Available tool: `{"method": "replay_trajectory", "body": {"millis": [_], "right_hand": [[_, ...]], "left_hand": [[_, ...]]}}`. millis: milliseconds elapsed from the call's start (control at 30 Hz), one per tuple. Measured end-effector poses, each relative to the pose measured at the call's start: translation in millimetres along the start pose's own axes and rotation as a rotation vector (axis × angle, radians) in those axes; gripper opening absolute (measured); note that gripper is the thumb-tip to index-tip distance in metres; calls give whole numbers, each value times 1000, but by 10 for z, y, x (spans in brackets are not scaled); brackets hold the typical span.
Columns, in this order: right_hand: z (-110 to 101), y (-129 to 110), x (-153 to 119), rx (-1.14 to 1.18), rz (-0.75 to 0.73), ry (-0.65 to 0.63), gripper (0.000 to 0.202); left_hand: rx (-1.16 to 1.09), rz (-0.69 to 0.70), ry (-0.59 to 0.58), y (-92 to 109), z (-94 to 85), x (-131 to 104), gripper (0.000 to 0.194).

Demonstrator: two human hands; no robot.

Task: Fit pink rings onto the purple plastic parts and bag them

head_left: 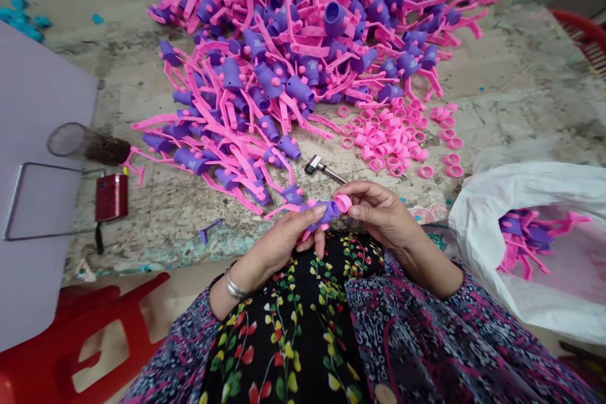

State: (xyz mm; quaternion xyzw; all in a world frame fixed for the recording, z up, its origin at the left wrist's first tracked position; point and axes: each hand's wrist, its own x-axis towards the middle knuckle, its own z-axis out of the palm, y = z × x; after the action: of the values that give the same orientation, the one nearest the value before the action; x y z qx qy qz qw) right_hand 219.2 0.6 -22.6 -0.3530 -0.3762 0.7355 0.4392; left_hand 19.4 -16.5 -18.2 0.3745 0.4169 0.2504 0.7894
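My left hand (294,230) is closed around a purple plastic toy part (326,213) with pink arms, its open round end facing right. Between the thumb and fingers of my right hand (379,211) is a pink ring (343,203), held right at that open end; whether the two touch I cannot tell. Just beyond my hands lies a small metal hammer (322,168), its handle partly hidden behind my right fingers. A heap of loose pink rings (386,136) rests past my right hand. Many more purple-and-pink parts (298,85) are piled across the table ahead.
At right a white plastic bag (478,202) stands open, with several purple-and-pink parts inside. On the left are a tipped clear cup (71,141) with dark contents, a small red device (112,196), and a pale panel (42,107). A red stool (108,328) stands below the worn table (175,237).
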Motion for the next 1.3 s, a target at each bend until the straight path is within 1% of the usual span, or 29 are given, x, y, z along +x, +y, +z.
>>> {"method": "replay_trajectory", "body": {"millis": [167,367,533,833,1067,1200,1300], "right_hand": [[-17,20,6,16,15,-4,25],[-12,21,23,39,17,3,22],[-22,38,37,25,8,-12,24],[-23,6,18,-146,-45,-26,23],[-7,-10,10,-294,-109,14,20],[2,-27,11,-363,-138,14,20],[19,-43,9,-409,-154,14,18]], "left_hand": [[13,-6,30,19,18,7,43],[38,-22,46,39,18,11,43],[58,-41,53,43,16,12,44],[74,-52,70,52,25,15,47],[238,-28,134,52,23,-25,62],[320,7,183,88,57,-44,63],[340,7,215,95,79,-48,62]]}}
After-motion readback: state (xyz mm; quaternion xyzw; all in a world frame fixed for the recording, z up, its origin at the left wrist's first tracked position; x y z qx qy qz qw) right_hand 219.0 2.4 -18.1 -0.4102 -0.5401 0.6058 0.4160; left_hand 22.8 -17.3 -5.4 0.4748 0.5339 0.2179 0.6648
